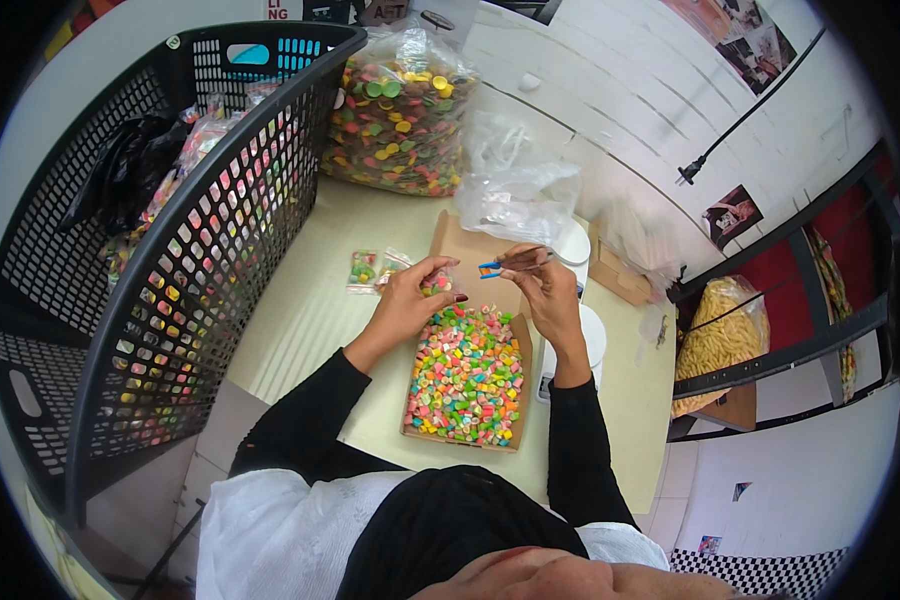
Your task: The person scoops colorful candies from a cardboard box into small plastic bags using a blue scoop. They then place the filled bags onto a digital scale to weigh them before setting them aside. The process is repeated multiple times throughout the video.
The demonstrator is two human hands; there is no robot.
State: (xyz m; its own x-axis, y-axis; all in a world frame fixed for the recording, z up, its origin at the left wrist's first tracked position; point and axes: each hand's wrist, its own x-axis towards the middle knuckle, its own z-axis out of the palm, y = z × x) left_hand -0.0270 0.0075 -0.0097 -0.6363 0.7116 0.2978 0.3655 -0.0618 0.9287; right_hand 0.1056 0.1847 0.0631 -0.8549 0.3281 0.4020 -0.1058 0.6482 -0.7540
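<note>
An open cardboard box [460, 444] on the table before me holds a layer of small colourful cut candies [465, 375]. Above its far left part, my left hand [405, 300] grips a small clear plastic bag [441, 282] with some candies inside. My right hand [553, 292], over the box's raised lid [454, 236], holds tweezers [489, 270] with blue tips. Nothing can be seen between those tips, which point left towards the bag. Two small zip bags of candies, one flat [362, 271] and one partly behind my left hand [392, 264], lie on the table.
A tall black plastic basket [217, 195] with bagged candies stands left. Behind are a big bag of coloured snacks [401, 127] and crumpled clear plastic bags [521, 191]. White round-topped scales [592, 337] sit right of the box. A plug [691, 171] hangs by the wall.
</note>
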